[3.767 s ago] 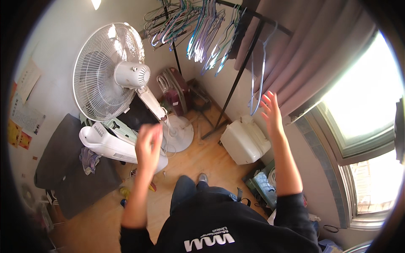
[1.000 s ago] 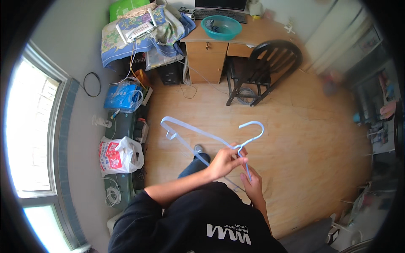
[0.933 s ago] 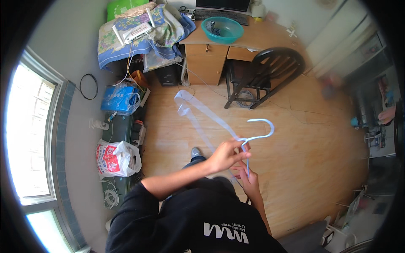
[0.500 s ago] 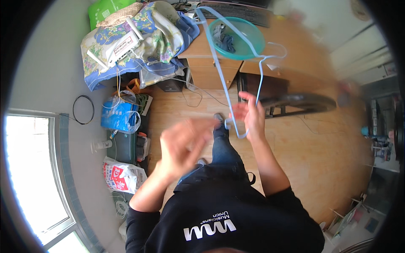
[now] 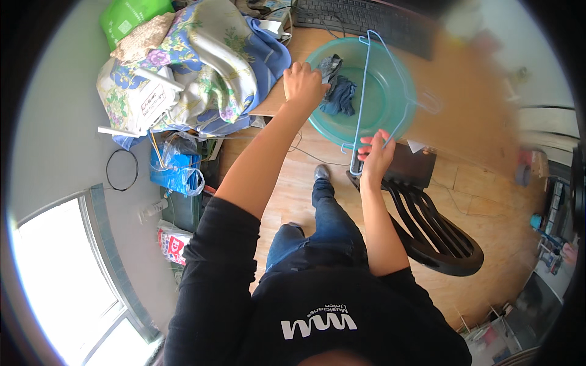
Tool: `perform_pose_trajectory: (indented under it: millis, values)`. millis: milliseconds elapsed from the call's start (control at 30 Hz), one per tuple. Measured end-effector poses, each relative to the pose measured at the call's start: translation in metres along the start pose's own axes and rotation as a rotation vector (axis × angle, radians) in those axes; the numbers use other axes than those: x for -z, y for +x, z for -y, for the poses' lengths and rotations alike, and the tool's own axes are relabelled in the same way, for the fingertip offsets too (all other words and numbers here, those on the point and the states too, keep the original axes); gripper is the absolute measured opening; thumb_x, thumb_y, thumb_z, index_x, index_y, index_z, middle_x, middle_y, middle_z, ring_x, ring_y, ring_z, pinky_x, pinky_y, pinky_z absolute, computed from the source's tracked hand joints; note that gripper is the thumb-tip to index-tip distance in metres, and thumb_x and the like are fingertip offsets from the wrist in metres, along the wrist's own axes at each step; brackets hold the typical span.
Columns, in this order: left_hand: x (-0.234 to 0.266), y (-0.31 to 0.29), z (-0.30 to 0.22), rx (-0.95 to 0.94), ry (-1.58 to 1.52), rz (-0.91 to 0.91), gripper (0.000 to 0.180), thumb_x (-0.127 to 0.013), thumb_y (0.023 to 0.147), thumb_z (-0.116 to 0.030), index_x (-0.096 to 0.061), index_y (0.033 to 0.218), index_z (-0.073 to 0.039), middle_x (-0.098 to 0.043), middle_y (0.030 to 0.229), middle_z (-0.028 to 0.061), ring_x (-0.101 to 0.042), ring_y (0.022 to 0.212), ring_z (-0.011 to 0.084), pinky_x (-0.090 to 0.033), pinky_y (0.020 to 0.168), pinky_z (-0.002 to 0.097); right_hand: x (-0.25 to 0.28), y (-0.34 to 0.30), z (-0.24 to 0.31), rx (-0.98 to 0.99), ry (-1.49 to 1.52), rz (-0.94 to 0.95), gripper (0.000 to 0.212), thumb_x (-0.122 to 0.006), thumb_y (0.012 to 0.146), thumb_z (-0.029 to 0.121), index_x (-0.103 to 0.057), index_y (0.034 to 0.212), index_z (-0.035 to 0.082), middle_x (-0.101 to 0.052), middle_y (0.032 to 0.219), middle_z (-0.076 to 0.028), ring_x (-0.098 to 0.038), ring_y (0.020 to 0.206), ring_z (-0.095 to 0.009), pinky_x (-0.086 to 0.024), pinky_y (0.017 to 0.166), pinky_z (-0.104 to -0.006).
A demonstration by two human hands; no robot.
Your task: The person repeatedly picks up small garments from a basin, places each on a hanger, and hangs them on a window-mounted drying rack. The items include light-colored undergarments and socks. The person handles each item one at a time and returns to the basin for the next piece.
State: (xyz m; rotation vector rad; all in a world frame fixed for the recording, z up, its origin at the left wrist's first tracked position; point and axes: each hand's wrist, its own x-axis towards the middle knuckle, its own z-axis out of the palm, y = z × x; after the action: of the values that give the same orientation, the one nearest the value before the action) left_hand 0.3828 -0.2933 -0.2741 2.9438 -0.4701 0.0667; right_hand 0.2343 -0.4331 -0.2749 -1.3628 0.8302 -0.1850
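My right hand (image 5: 375, 155) grips the lower corner of a light blue wire hanger (image 5: 364, 85) that stands up over a teal plastic basin (image 5: 390, 119) on a wooden desk (image 5: 476, 110). My left hand (image 5: 302, 82) reaches to the basin's left rim and touches a dark blue cloth (image 5: 339, 94) lying inside it. The fingers are closed on the cloth's edge.
A heap of flowered bedding (image 5: 189, 67) lies left of the desk, with a green bag (image 5: 125, 15) behind it. A black keyboard (image 5: 366, 18) sits at the desk's back. A black chair (image 5: 433, 226) stands at my right. Plastic bags (image 5: 174, 174) line the wall below a window (image 5: 55, 287).
I have moved up to the desk. The hanger now stays in my right hand alone, and my left hand has gone from it to the cloth in the basin.
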Motion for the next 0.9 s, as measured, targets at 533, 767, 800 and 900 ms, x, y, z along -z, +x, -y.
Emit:
perform_pose_trajectory:
  millis: [533, 767, 800, 900]
  values:
    - [0.136, -0.064, 0.052, 0.27, -1.805, -0.163, 0.006, -0.057, 0.083, -0.008, -0.053, 0.079, -0.007, -0.053, 0.074, -0.0039, -0.047, 0.068, 0.0043, -0.038, 0.063, 0.0206, 0.036, 0.011, 0.011, 0.357, -0.783, 0.108, 0.05, -0.054, 0.086, 0.028, -0.044, 0.125, -0.001, -0.057, 0.058, -0.007, -0.057, 0.055, -0.023, -0.046, 0.058, -0.0365]
    - [0.193, -0.223, 0.038, 0.157, -0.867, -0.325, 0.009, -0.061, 0.082, -0.007, -0.056, 0.085, -0.001, -0.062, 0.094, 0.0044, -0.055, 0.086, 0.0126, -0.044, 0.078, 0.0269, -0.068, -0.129, 0.086, 0.158, 0.018, 1.057, 0.057, -0.065, 0.082, 0.019, -0.037, 0.128, -0.001, -0.053, 0.11, -0.013, -0.057, 0.092, -0.02, -0.051, 0.075, -0.0318]
    - [0.193, -0.251, 0.035, 0.343, -0.948, -0.455, 0.009, -0.062, 0.082, -0.007, -0.056, 0.084, -0.001, -0.061, 0.083, 0.0027, -0.054, 0.08, 0.0104, -0.043, 0.073, 0.0251, -0.074, -0.145, 0.075, 0.056, 0.038, 1.1, 0.055, -0.066, 0.08, 0.014, -0.04, 0.125, -0.001, -0.054, 0.109, -0.012, -0.058, 0.09, -0.018, -0.052, 0.073, -0.0307]
    - [0.21, -0.337, 0.042, 0.619, -1.078, -0.667, 0.006, -0.058, 0.087, -0.01, -0.055, 0.083, -0.006, -0.051, 0.069, -0.0053, -0.042, 0.064, 0.0013, -0.034, 0.056, 0.018, -0.08, -0.188, 0.026, 0.003, -0.019, 1.283, 0.047, -0.067, 0.078, 0.009, -0.047, 0.119, -0.002, -0.056, 0.106, -0.009, -0.059, 0.085, -0.014, -0.051, 0.07, -0.0272]
